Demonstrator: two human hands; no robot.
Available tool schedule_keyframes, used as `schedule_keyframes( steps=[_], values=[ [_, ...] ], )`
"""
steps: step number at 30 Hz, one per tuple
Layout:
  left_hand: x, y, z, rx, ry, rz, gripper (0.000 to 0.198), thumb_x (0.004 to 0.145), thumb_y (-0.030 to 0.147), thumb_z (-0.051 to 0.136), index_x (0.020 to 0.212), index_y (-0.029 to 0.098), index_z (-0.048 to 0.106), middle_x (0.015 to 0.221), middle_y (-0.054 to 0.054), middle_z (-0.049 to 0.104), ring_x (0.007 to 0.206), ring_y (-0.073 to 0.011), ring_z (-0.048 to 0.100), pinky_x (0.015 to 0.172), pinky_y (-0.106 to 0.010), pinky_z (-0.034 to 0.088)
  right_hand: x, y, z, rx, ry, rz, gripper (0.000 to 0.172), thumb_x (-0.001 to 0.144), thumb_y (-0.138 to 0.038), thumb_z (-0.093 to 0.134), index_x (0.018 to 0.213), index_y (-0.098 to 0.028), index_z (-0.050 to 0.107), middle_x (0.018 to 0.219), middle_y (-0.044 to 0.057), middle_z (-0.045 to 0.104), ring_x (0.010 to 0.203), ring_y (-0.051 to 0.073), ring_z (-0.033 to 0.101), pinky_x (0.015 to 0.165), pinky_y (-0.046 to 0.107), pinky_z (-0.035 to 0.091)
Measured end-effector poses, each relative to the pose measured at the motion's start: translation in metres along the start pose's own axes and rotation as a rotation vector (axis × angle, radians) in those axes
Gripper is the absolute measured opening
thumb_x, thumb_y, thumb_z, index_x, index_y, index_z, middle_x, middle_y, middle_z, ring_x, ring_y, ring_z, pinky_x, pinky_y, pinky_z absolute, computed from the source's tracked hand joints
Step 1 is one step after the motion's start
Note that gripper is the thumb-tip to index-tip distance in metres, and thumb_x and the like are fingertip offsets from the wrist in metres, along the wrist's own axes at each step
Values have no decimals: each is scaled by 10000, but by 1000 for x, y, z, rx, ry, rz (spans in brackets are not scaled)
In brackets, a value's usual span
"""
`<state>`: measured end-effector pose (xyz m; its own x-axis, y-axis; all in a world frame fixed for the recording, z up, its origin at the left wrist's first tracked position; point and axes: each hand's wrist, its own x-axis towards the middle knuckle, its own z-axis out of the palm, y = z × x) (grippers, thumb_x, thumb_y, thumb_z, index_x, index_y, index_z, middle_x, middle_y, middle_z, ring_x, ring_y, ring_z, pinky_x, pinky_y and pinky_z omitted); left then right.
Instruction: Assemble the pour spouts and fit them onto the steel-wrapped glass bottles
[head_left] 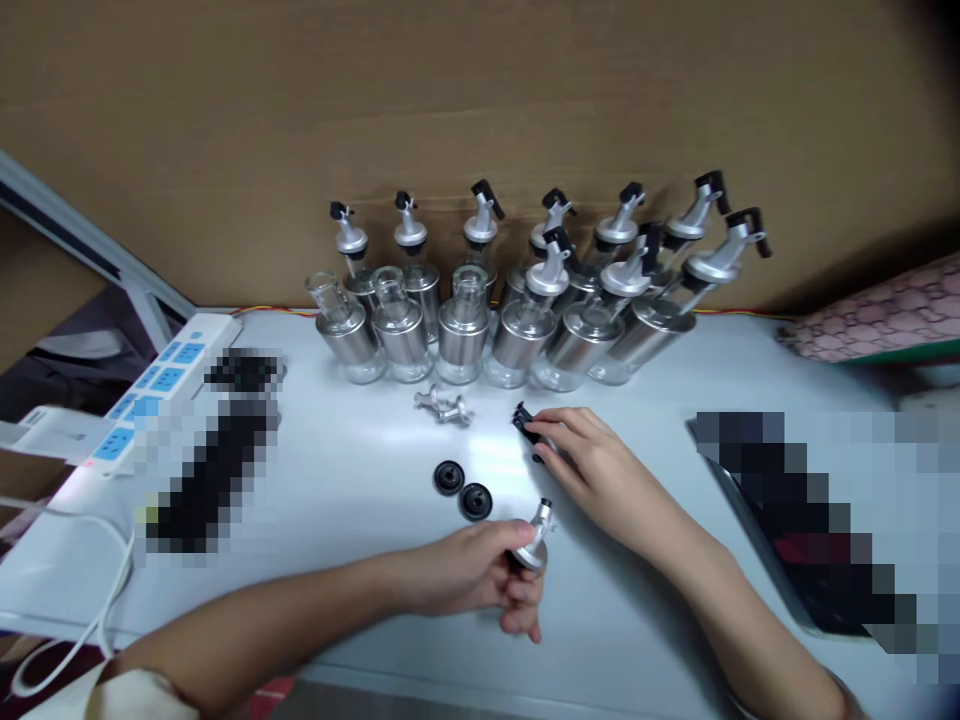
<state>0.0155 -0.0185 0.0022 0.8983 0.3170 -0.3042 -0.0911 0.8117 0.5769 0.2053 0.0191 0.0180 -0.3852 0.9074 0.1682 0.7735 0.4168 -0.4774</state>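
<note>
My left hand (484, 570) is closed around a silver bottle pourer spout (535, 548), whose narrow black tip points up. To the right, my right hand (596, 460) has its thumb and fingertips on small black flip caps (523, 418) lying on the table; its fingers partly hide them. Two round black stoppers (449, 478) lie just beyond my left hand. Farther off are loose silver spout pieces (444, 405). Behind them stand glass oil bottles (461, 335) with steel bands, in two rows. Three front-left bottles have open necks; the others carry silver pourers with black flip caps.
A white power strip (166, 375) with blue sockets runs along the left, with white cables (112, 590) beside it. Blurred dark items (214, 480) lie near it. A dark flat device (780, 540) is at the right. Cardboard (480, 90) stands behind the bottles.
</note>
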Motion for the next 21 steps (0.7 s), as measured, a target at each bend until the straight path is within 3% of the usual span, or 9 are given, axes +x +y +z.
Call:
schedule_keyframes(
  steps=[12, 21],
  values=[
    [0, 8, 4, -28, 21, -89, 497, 730, 653, 575, 593, 206, 406, 541, 74, 337, 495, -101, 394, 868, -506, 409, -4, -4, 3, -41, -24, -62, 293, 951, -273, 440, 1124, -159, 649, 1146, 151, 632, 1073, 293, 567, 861, 479, 509],
    [-1, 10, 2, -74, 32, -125, 495, 741, 653, 551, 588, 204, 408, 525, 82, 344, 467, -99, 404, 784, -412, 418, -1, -8, -1, -78, -56, -80, 303, 956, -224, 425, 1119, -86, 639, 1115, 173, 639, 1050, 286, 574, 858, 451, 517]
  ],
)
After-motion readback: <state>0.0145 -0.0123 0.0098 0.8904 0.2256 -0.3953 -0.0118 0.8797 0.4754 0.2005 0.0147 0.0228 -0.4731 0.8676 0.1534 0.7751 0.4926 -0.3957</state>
